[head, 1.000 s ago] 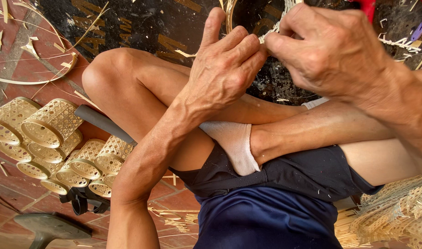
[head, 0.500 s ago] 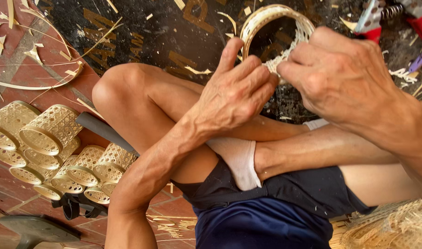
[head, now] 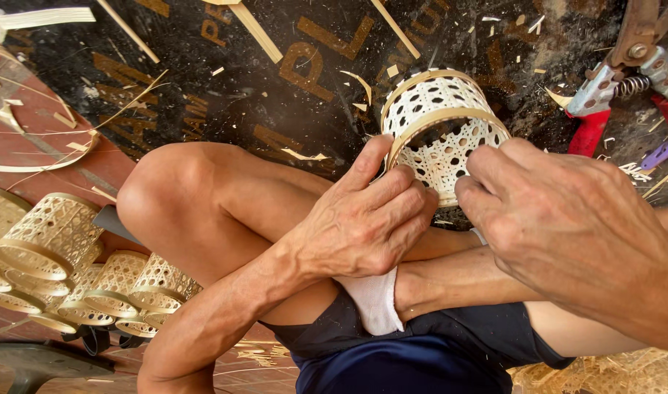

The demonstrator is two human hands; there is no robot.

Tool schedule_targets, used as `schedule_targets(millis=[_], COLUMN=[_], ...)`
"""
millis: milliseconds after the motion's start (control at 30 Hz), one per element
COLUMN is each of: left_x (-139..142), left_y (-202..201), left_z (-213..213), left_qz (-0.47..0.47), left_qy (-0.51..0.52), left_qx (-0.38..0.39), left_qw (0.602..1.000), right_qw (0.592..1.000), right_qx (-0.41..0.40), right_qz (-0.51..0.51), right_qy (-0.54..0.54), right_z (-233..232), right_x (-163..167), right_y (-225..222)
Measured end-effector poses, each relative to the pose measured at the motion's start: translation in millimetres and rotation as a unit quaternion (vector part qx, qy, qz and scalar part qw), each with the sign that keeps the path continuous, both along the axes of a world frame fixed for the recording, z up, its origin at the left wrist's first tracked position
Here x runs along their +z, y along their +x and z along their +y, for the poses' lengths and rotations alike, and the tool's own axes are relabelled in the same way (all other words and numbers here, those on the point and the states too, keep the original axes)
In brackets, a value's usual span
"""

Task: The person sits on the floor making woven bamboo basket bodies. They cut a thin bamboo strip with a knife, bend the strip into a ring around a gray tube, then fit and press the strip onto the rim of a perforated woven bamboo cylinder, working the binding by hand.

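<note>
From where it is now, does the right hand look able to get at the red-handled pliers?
Probably yes: the right hand is on the woven basket, and the red-handled pliers lie just beyond it on the dark mat, nothing between.

A person sits with legs crossed on a dark mat (head: 202, 80) covered in little strips. The left hand (head: 363, 219) and the right hand (head: 567, 226) both hold a small round woven basket (head: 439, 128) with lots of holes. The thumb of the left hand touches its rim. Red cutters (head: 618, 80) lie near the top right. More woven baskets (head: 71, 270) lie stacked on the floor at the left.
</note>
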State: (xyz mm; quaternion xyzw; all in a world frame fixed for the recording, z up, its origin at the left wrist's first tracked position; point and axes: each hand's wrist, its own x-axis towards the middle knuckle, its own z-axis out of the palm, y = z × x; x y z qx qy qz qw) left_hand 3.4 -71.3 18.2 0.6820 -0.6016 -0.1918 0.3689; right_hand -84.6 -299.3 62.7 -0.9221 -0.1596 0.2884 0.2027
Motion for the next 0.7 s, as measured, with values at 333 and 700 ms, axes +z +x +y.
schedule_targets(millis=[333, 700], left_x=[-1, -7], left_y=[-3, -10], left_z=[3, 5], left_qz=[-0.018, -0.063], left_qy=[0.006, 0.0], left_qx=[-0.008, -0.002], left_qw=[1.0, 0.998], right_qw=[0.992, 0.943], right_qx=[-0.048, 0.033], right_qz=[-0.087, -0.331], right_qy=[0.083, -0.031], right_z=[-2, 9], right_x=[-4, -11], right_y=[0, -15])
